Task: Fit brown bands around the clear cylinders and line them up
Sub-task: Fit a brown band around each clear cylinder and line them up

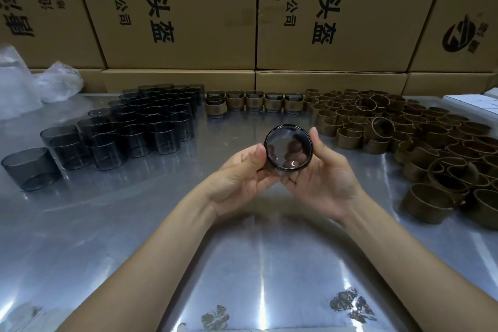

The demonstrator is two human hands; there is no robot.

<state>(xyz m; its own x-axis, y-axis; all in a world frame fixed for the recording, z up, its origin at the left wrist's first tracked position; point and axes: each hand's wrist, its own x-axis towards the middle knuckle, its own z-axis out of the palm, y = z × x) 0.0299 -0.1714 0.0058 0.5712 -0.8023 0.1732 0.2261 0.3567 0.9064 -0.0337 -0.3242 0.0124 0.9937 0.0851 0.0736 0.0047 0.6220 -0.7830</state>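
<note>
A person stands at a shiny metal table [107,224], both bare forearms reaching forward. Between the two hands, lifted above the table, is one smoky clear cylinder [287,147], its open mouth tipped toward the viewer. The left hand [239,172] grips it from the left, thumb along the rim, fingers curled underneath. The right hand [322,172] cups it from the right, thumb upright against the side, fingertips visible through the glass. A brown band [265,167] shows only as a dark sliver at the cylinder's lower left edge; whether it is fully seated cannot be told.

To the left stands a cluster of bare cylinders [140,121]. At the back, just before a wall of cardboard boxes [188,13], a short row of banded cylinders [254,101] sits side by side. To the right lies a wide pile of loose brown bands [404,129]. Crumpled clear plastic [32,81] rests at the far left.

The risk, as I judge it: the cylinder looks smooth and is held in mid-air, so a tight band pushed unevenly could go on crooked, or the cylinder could slip and drop. Setting it down carelessly could knock the finished row out of line.
</note>
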